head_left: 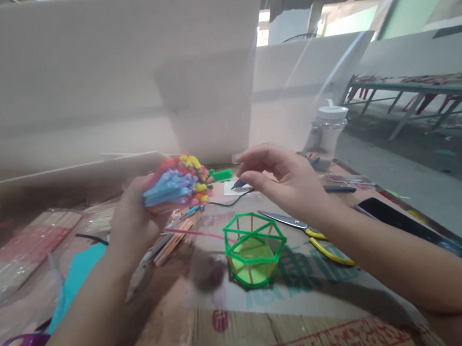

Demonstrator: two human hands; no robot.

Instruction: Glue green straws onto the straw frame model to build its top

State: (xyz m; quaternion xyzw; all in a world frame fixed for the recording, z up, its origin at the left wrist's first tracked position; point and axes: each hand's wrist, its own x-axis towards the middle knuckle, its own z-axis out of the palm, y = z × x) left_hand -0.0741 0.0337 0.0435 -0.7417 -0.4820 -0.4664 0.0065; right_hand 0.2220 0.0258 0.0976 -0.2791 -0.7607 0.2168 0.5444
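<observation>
Multicoloured bundle of straws [177, 182], head view. The left hand [130, 227] is clamped around the bundle's near end and holds it raised above the table, left of centre, with the straw tips fanned toward the right. The right hand [288, 180] hovers just right of the tips without touching them. It is empty, its fingers loosely spread, with thumb and forefinger curved toward the bundle.

Near and between the two hands, a green hexagonal straw frame [255, 248] stands upright on a sheet of cardboard [276, 336]. Yellow-handled scissors [305, 231] lie just right of the frame, partly under the right wrist. A dark phone [409, 224] lies further right, and a clear bottle with a white cap [329, 130] stands beyond it. A single pink straw [196, 233] lies flat left of the frame. White foam boards [117, 69] close off the far side.

Handling note, as a judgement: the left grip should stay firm near the base so that neighbouring straws do not slide. A fingertip pinch on one tip alone, pulled along the straw's length, would separate it cleanly.
</observation>
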